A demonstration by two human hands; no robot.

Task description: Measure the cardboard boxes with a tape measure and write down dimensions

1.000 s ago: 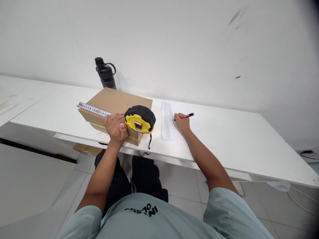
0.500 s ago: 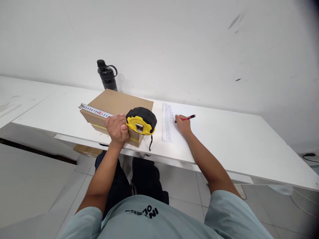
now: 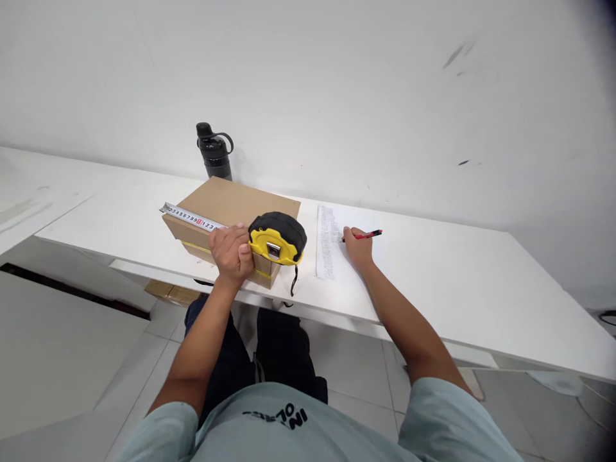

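Note:
A brown cardboard box (image 3: 235, 202) sits on the white table (image 3: 433, 276) near its front edge. A yellow and black tape measure (image 3: 278, 239) rests on the box's front right corner, its blade (image 3: 190, 217) drawn out leftward along the front top edge. My left hand (image 3: 231, 253) is closed on the blade and the box edge just left of the tape's case. To the right, my right hand (image 3: 359, 245) grips a red pen (image 3: 366, 235) with its tip on a sheet of paper (image 3: 328, 240) bearing rows of writing.
A black water bottle (image 3: 215, 153) stands behind the box against the white wall. Another white table (image 3: 29, 192) adjoins at the left. Flat cardboard (image 3: 168, 292) lies on the tiled floor under the table. A cable (image 3: 607, 316) runs at the far right.
Both hands keep their holds and places; the whole scene has only slid slightly right and down as my head moved.

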